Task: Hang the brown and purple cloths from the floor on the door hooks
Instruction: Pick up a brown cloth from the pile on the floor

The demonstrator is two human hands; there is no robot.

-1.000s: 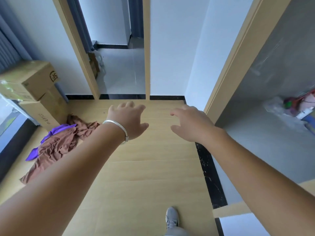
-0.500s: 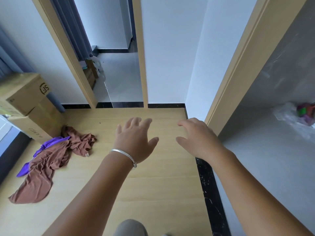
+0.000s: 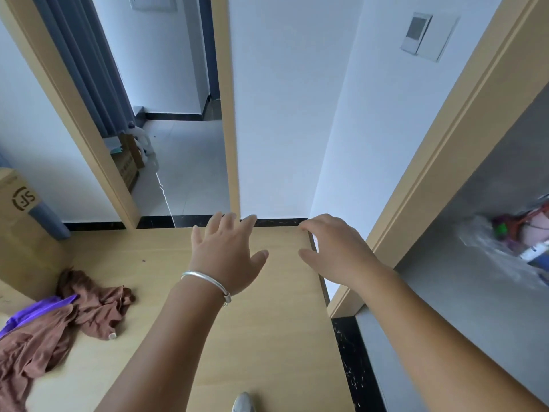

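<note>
Both arms extended forward over the wood floor (image 3: pixel 267 337). Left hand (image 3: pixel 227 257), silver bracelet (image 3: pixel 208 282) at the wrist, fingers spread and straight, holding nothing. Right hand (image 3: pixel 335 251) fingers loosely bent, also holding nothing. Brown cloth (image 3: pixel 59 325) lies crumpled on the floor at near left, purple cloth (image 3: pixel 35 310) partly tucked in it, beside a cardboard box (image 3: pixel 23 233).

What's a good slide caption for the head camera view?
Both empty hands, left and right, reach forward while brown cloth and purple cloth lie on floor.
</note>
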